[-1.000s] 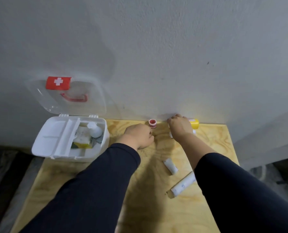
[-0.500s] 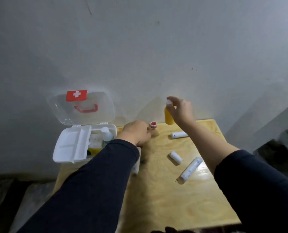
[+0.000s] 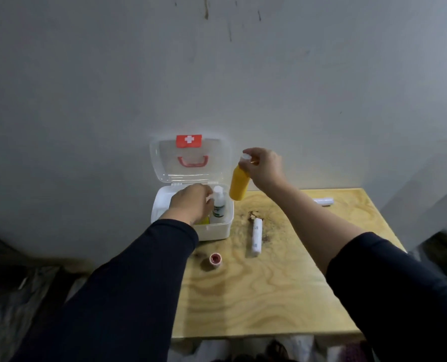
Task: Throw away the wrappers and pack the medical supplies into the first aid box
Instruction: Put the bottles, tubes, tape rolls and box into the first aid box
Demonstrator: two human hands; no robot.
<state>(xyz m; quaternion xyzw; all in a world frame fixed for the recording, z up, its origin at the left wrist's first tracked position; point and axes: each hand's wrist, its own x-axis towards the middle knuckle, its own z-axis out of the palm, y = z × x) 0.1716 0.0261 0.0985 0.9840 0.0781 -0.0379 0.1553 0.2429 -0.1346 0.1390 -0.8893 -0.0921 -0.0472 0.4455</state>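
The white first aid box (image 3: pixel 217 232) stands at the table's far left with its clear lid (image 3: pixel 165 163) up against the wall. My left hand (image 3: pixel 191 203) reaches down into the box, fingers curled beside a white bottle (image 3: pixel 218 205); what the fingers hold is hidden. My right hand (image 3: pixel 265 169) grips a yellow bottle (image 3: pixel 239 185) by its white cap, hanging it just right of the box's rim. On the table lie a white bandage roll (image 3: pixel 256 237), a small red tape roll (image 3: pixel 215 258) and a white tube (image 3: pixel 324 201).
The wooden table (image 3: pixel 269 296) is pushed against a grey wall (image 3: pixel 243 87). Dark clutter and plastic lie on the floor to the left (image 3: pixel 21 296). The table's front edge is near the bottom of the view.
My right hand lifted the yellow bottle off the table's far edge and carried it left toward the box. My left hand moved from the table into the box.
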